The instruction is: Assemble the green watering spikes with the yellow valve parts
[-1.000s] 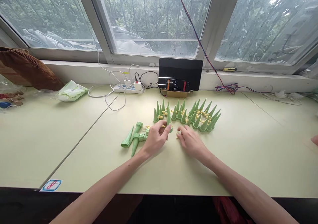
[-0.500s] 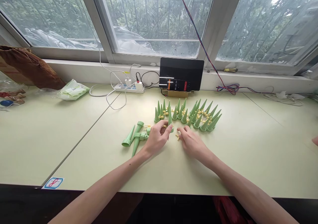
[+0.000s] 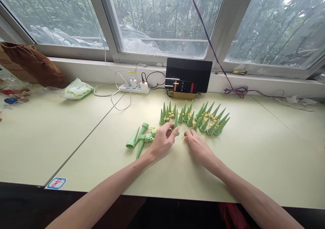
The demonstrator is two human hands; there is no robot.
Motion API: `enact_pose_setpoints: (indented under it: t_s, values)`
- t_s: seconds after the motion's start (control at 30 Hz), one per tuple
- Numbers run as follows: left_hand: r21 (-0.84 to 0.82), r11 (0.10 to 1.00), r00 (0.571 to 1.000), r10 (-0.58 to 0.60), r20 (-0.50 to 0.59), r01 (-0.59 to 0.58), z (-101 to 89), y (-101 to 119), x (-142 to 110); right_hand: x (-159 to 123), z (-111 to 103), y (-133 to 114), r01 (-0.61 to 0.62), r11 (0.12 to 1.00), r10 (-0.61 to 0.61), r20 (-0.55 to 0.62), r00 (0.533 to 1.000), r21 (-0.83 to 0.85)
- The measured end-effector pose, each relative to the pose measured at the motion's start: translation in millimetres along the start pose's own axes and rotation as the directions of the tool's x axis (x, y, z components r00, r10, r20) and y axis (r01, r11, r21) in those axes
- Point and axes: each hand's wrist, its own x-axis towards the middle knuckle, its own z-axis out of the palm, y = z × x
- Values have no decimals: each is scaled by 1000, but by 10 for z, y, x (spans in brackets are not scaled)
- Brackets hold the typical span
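My left hand point(image 3: 164, 140) is closed round a green plastic watering spike point(image 3: 176, 121), its tip pointing up. To the right, my right hand point(image 3: 199, 147) has its fingers pinched together at a small yellow plastic piece point(image 3: 183, 138), just above or on the table; the fingertips partly hide it. Behind both hands, several green spikes point(image 3: 210, 131) stand upright in clusters with small yellow pieces point(image 3: 166, 119) among them. Left of my left hand lie loose green spikes point(image 3: 132, 141), a green fitting point(image 3: 146, 138) and a few yellow pieces point(image 3: 152, 128).
At the back, a phone point(image 3: 185, 87) showing a timer leans on a black tablet-like panel point(image 3: 189, 70). A power strip point(image 3: 135, 88) with white cables, a white-green packet point(image 3: 77, 89) and a brown bag point(image 3: 33, 65) are at the left. Bundled red-blue wire point(image 3: 236, 91) lies right.
The view has shifted slightly. The yellow piece at my right fingertips has turned a little. My left hand keeps the spike upright in nearly the same place.
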Motion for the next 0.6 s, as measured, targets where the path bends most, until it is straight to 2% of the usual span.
enact_pose_setpoints:
  t_s: [0.17, 0.3, 0.5, 0.6]
  values:
    - [30, 1000, 1000, 1, -11, -1, 11, 13, -3, -6, 22, -8, 2, 999, 1, -67, 998, 41]
    - [13, 1000, 1000, 7, -16, -6, 23, -8, 0, -4, 45, -14, 66, 982, -34, -173, 984, 178]
    - [-37, 999, 999, -36, -9, 36, 21, -34, 9, 10, 19, -30, 186, 921, -53, -363, 930, 343]
    - [-54, 997, 999, -52, -7, 51, 22, -40, 12, 0, -4, -47, 241, 888, -65, -411, 909, 392]
